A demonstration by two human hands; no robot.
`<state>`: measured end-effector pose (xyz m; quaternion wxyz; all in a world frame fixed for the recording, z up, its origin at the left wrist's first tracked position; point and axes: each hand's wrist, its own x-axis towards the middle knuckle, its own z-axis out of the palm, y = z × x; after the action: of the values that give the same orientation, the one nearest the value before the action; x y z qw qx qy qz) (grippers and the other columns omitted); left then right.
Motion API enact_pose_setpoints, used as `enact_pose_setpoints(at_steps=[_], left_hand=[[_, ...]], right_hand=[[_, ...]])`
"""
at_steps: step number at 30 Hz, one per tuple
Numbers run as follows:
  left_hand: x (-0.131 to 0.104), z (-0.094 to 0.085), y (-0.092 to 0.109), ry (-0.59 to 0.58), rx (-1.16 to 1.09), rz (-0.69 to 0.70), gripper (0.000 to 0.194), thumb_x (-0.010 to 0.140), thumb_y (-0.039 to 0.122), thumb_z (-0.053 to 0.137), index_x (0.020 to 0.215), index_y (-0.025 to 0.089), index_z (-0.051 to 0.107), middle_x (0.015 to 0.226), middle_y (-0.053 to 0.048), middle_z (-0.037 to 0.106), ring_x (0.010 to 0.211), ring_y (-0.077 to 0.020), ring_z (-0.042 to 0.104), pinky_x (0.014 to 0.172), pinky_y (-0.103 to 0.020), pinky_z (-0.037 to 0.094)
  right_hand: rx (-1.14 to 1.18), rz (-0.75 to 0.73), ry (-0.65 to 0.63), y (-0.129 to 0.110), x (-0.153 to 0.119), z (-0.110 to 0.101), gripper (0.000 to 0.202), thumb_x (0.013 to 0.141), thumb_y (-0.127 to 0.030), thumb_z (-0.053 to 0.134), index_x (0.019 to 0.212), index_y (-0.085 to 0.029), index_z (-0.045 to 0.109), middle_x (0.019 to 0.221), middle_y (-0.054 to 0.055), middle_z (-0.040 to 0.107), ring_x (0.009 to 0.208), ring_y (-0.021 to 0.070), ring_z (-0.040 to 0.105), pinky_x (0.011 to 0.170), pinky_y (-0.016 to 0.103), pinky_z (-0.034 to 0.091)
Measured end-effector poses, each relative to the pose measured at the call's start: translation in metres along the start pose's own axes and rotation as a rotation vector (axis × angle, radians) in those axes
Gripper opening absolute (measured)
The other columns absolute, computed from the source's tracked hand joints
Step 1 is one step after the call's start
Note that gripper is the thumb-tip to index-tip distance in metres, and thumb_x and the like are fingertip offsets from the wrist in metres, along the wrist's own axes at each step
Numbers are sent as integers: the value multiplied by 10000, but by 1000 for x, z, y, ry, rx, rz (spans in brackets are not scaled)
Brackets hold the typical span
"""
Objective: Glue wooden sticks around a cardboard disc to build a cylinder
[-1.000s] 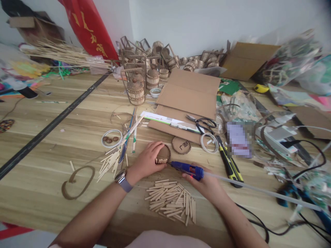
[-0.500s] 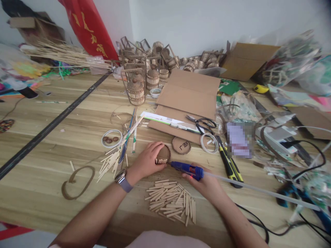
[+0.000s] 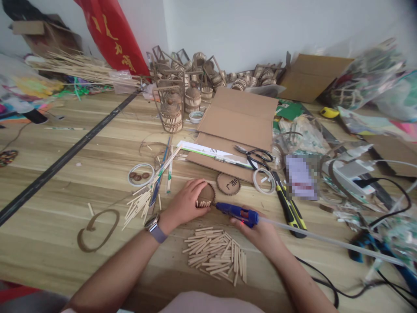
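My left hand (image 3: 187, 203) grips the left side of a round brown cardboard piece (image 3: 207, 193), which has a short row of small wooden sticks along its near edge. In my right hand (image 3: 252, 228) is a blue glue gun (image 3: 237, 213) with a long translucent glue stick running out of its back. The gun's nozzle points left, at the right edge of the round piece. Nearer to me, a heap of short wooden sticks (image 3: 216, 252) lies between my forearms. Another cardboard disc (image 3: 228, 184) with dark characters rests just beyond the gun.
Black scissors (image 3: 257, 155), a tape roll (image 3: 263, 181) and a yellow-black cutter (image 3: 289, 208) lie to the right. Cardboard sheets (image 3: 239, 117) and small finished baskets (image 3: 171, 115) stand behind. A brown strip loop (image 3: 97, 230) is at the left.
The glue gun has shifted very slightly to the right in my right hand. My left hand and the round piece look the same.
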<state>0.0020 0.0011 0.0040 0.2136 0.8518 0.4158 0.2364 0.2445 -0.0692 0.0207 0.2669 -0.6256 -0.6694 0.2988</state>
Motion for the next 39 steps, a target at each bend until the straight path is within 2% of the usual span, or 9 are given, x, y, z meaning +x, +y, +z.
enact_pose_setpoints(at_steps=[5, 8, 11, 15, 19, 24, 29, 33, 39], left_hand=[[0, 0, 0, -18, 10, -5, 694, 744, 274, 770, 1352, 175, 450, 1401, -159, 505, 1318, -328, 449, 1122, -532, 370], [-1, 0, -1, -13, 4, -4, 694, 750, 278, 765, 1359, 179, 448, 1405, -157, 504, 1325, -330, 442, 1126, -530, 366], [-1, 0, -1, -7, 0, -3, 685, 755, 285, 756, 1360, 195, 449, 1397, -149, 510, 1321, -328, 446, 1119, -532, 374], [-1, 1, -2, -10, 5, 2, 680, 760, 287, 752, 1359, 194, 444, 1400, -149, 505, 1319, -324, 448, 1122, -529, 369], [-1, 0, -2, -18, 16, -4, 689, 755, 287, 761, 1357, 179, 442, 1404, -153, 500, 1319, -324, 444, 1127, -525, 362], [0, -1, -1, -25, 2, -3, 685, 765, 303, 751, 1364, 191, 437, 1406, -148, 497, 1318, -323, 443, 1123, -531, 362], [0, -2, 0, -19, 1, 0, 689, 764, 309, 752, 1366, 211, 430, 1401, -139, 501, 1318, -321, 447, 1117, -532, 368], [0, -1, 0, -23, 10, -1, 701, 757, 296, 760, 1366, 201, 426, 1403, -144, 498, 1317, -320, 446, 1120, -524, 366], [1, -1, -1, -18, -11, 1, 707, 749, 321, 776, 1358, 195, 438, 1402, -150, 501, 1311, -325, 452, 1119, -526, 365]], right_hand=[[166, 204, 147, 7, 6, -7, 358, 725, -555, 644, 767, -202, 687, 699, 61, 715, 667, 236, 644, 632, 339, 517], [439, 357, 154, 13, 11, -16, 457, 686, -630, 680, 737, -176, 663, 610, 41, 659, 554, 176, 580, 534, 292, 478], [613, 399, 133, 20, 15, -26, 499, 641, -629, 724, 813, -163, 676, 684, 52, 685, 606, 178, 608, 584, 297, 500], [197, 336, 275, 30, 15, -37, 437, 719, -552, 656, 945, -182, 712, 804, 73, 720, 714, 230, 641, 692, 359, 520], [-299, -20, 466, 21, 8, -35, 306, 838, -460, 561, 869, -188, 696, 853, 110, 692, 778, 262, 611, 760, 421, 492], [-340, -494, 87, -20, -2, -14, 204, 954, -237, 501, 843, -194, 666, 789, 64, 661, 770, 207, 587, 706, 322, 478], [-487, -616, -204, -46, -6, 19, 158, 909, -93, 550, 832, -194, 641, 779, 38, 658, 755, 198, 569, 668, 303, 451], [-577, -669, -283, -51, -6, 32, 156, 855, -24, 583, 889, -172, 619, 840, 47, 674, 761, 205, 577, 664, 311, 458], [-496, -633, -212, -48, -1, 29, 186, 893, -38, 512, 996, -156, 611, 878, 75, 653, 808, 219, 597, 714, 333, 489]])
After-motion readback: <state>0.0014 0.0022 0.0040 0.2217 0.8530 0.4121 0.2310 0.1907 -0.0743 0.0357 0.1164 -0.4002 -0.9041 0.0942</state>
